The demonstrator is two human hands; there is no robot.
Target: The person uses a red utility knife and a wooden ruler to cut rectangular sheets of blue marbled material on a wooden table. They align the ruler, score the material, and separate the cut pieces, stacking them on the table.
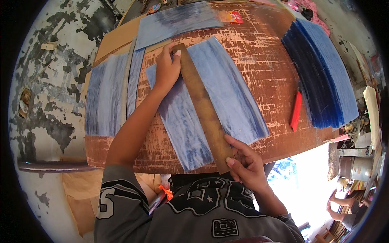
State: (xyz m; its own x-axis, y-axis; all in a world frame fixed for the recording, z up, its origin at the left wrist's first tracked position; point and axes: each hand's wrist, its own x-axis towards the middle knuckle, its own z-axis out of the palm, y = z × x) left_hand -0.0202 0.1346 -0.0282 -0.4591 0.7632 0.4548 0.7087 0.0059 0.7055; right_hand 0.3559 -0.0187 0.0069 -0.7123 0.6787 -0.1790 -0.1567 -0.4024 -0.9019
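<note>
A long flat brown straightedge (201, 103) lies slantwise across a blue-and-white streaked sheet (227, 85), which shows on both sides of it. My left hand (167, 69) grips the straightedge's far end, with the thumb on top and the fingers over its left edge. At the near end, by the table's front edge, my right hand (246, 164) pinches the straightedge between thumb and fingers. A red cutter-like tool (296, 111) rests on the table to the right, apart from both hands.
Streaked blue sheets (106, 95) lie at the left beside a narrow strip (129, 77); another sheet (174, 22) lies at the back. A thick dark-blue stack (320, 73) stands at the right of the worn brown table (259, 60). Another person's legs (342, 202) show at lower right.
</note>
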